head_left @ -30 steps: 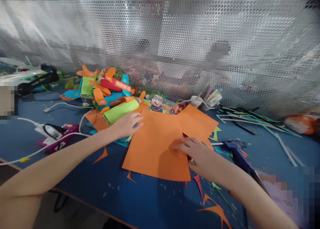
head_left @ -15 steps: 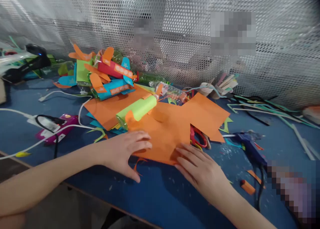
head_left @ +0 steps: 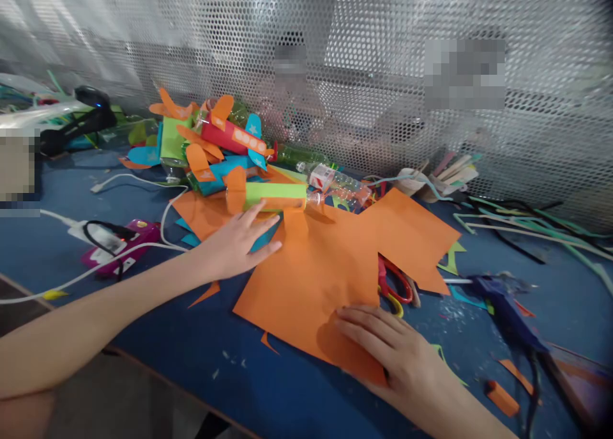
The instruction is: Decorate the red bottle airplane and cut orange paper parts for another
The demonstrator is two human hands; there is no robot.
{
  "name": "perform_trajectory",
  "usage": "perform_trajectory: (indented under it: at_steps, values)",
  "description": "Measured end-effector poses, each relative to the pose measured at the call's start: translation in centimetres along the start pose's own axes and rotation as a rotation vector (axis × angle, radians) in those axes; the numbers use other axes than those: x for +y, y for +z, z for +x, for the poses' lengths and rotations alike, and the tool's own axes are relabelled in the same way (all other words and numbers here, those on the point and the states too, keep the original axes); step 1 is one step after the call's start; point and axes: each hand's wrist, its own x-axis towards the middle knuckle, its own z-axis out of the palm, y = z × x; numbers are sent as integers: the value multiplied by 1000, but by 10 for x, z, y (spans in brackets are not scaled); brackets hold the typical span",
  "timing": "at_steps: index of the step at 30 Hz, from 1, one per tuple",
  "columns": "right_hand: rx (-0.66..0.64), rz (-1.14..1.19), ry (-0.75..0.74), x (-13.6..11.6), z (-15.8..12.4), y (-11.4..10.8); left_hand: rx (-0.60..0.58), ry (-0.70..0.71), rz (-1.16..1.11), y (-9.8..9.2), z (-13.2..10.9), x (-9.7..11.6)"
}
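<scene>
I look down on a blue table (head_left: 268, 388) strewn with paper scraps. My left hand (head_left: 234, 241) lies flat, fingers spread and apart, holding nothing; its fingertips rest at the far left edge of a large orange paper sheet (head_left: 316, 279) and reach toward a green paper-wrapped bottle (head_left: 275, 195) just beyond them. I cannot tell whether the fingers touch the bottle. My right hand (head_left: 393, 353) presses flat on the near corner of the same sheet, fingers together and extended, not clamped on anything. The sheet lies in the middle of the table between both hands, and part of its near edge is hidden under my right palm.

Red-handled scissors (head_left: 395, 284) peek out from under the sheet's right side; their blades are covered. A blue glue gun (head_left: 502, 301) sits to the right, blurred, its cord running out of the picture. Behind the bottle is a heap of paper-covered bottle planes (head_left: 211, 145) in orange, teal and red, too tangled to count. At left, a pink device (head_left: 119, 250) with white cables is hard to identify. A perforated metal screen (head_left: 383, 62) backs the table; shapes behind it are blurred.
</scene>
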Motion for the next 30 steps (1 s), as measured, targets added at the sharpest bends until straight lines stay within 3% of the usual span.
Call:
perform_trajectory:
  at_steps: [3,6,11,16,19,21,23,26,30]
  values:
    - [-44,-10,6,0,-3,0,88,59,200,-5,22,-7]
    - [-79,5,30,0,-5,2,195,0,341,-14,52,-20]
    - [-100,51,75,-1,-3,1,18,43,424,-20,91,-40]
    - [-92,99,113,-3,-2,-2,269,-198,436,-15,106,-43]
    - [-111,101,123,-4,-5,-2,309,-346,457,-10,111,-42]
    - [-125,95,119,-5,-7,-1,313,-363,474,-6,113,-39]
    - [-129,84,109,-6,-8,-1,318,-305,476,-5,113,-32]
    - [-103,54,76,-7,-9,0,336,-107,416,-7,103,-15]
    - [8,30,62,-8,-7,1,250,173,165,-11,63,14]
